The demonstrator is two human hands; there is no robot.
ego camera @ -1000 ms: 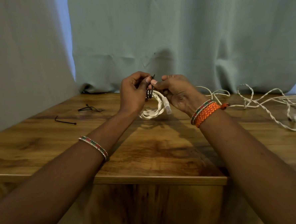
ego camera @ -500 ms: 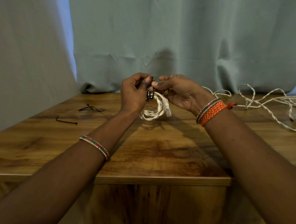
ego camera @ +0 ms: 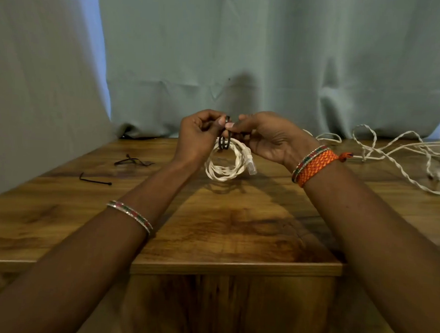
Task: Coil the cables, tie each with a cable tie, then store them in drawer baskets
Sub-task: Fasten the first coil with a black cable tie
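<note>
While a tangle of loose white cord (ego camera: 399, 156) waits at the right end of the wooden table (ego camera: 235, 231), a person works on the first bundle in mid-air above the middle of the tabletop. A small coil of white cable (ego camera: 225, 166), its clear plug (ego camera: 250, 165) hanging at the right side, dangles from a black cable tie (ego camera: 225, 141) looped twice round the top of the coil. The left hand (ego camera: 197, 136) has its fingers curled, thumb and forefinger pinching the tie where it rises above the coil; the right hand (ego camera: 269, 138) meets it from the other side, fingertips pinched on the same tie, the rest of the fingers folded underneath. Whether the tie is already locked cannot be made out. Judging by the scene, the coiling of this one cable is done and its tying is in hand but not clearly finished. Two more black ties, a spare tie (ego camera: 94, 180) near the left edge and a bent tie (ego camera: 133, 161) just behind it, lie unused on the table. The loose cord is yet to be coiled, and no drawer or basket is in view, so storing appears to lie ahead.
</note>
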